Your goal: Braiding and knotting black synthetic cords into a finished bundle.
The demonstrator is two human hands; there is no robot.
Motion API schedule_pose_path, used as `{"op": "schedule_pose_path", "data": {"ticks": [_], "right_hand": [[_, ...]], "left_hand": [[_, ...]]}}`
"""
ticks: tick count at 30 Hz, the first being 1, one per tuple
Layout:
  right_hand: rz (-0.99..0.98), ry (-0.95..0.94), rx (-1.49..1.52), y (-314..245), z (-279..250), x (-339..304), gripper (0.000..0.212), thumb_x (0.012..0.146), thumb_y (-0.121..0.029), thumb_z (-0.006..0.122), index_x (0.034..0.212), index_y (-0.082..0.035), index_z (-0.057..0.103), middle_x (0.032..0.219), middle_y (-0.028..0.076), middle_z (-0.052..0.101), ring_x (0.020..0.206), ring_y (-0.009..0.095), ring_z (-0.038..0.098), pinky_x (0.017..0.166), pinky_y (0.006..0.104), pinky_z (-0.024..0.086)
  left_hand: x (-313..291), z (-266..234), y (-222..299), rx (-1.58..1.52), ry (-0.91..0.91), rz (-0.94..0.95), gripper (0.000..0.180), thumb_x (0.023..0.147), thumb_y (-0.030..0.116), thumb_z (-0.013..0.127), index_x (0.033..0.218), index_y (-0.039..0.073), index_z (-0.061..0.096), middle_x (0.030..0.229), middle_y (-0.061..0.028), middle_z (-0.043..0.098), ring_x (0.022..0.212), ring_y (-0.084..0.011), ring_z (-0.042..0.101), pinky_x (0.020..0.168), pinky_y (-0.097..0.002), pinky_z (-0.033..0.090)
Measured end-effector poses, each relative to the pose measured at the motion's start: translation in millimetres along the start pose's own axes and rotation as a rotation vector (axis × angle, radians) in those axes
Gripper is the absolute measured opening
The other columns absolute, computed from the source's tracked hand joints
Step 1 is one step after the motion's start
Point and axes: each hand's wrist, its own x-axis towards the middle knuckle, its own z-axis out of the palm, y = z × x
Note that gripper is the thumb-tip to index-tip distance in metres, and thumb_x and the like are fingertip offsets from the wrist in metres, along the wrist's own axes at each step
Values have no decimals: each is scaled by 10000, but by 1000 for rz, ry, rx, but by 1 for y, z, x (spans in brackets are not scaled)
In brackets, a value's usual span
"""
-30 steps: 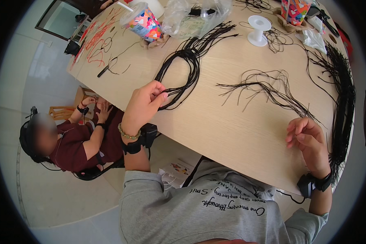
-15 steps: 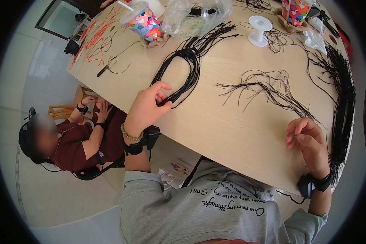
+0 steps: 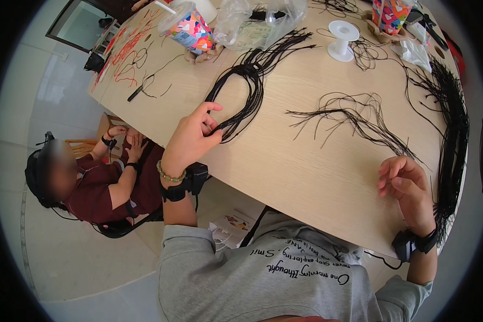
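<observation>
A bundle of black cords [image 3: 255,102] lies on the table left of centre, bent into a loop and knotted near its top, with loose ends spreading away to the far side. My left hand [image 3: 192,133] is at the loop's near end, fingers curled round the cords; the index finger stands a little off and the palm hides that part. My right hand [image 3: 405,185] rests at the table's near right, fingers loosely bent and apart, holding nothing. Just beyond it is a looser bunch of thin black cords [image 3: 354,121]. A thick black cord bundle [image 3: 453,139] runs along the right edge.
A white spool [image 3: 342,43], two patterned cups [image 3: 193,35] [image 3: 390,19] and a clear plastic bag [image 3: 236,24] stand at the back. Red cords [image 3: 129,51] and a small black tool [image 3: 135,94] lie far left. A person [image 3: 107,177] sits beyond the table's left edge.
My left hand has shifted slightly left and up, and the loop's near end has moved a little with it. My right hand has stayed still.
</observation>
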Motion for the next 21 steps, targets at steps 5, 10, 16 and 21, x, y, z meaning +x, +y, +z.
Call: {"op": "schedule_pose_path", "data": {"ticks": [5,10,16,21], "right_hand": [[0,10,2,1,0,0,68,801,-64,557,861,-37,540,978,98,588,807,152,600,712,276,500],[-5,5,-4,0,1,0,63,801,-63,552,857,-37,540,977,97,587,808,149,599,710,274,500],[-7,6,-6,0,1,0,58,803,-62,551,855,-38,540,978,94,585,806,145,597,709,273,499],[-11,3,-16,1,1,0,57,806,-61,552,857,-38,542,983,94,585,807,145,597,712,272,498]], "left_hand": [[0,-1,2,-31,4,-34,371,797,44,694,1138,22,552,789,-69,643,641,-120,594,602,-258,469],[0,-4,-5,25,47,78,289,797,74,718,1056,-3,616,800,-80,671,674,-138,618,642,-265,493],[-2,-6,0,36,46,23,166,807,88,715,923,-23,670,771,-92,677,705,-145,629,658,-269,496],[-3,-8,3,31,95,62,149,798,61,728,899,-36,675,801,-66,676,745,-109,605,668,-247,469]]}}
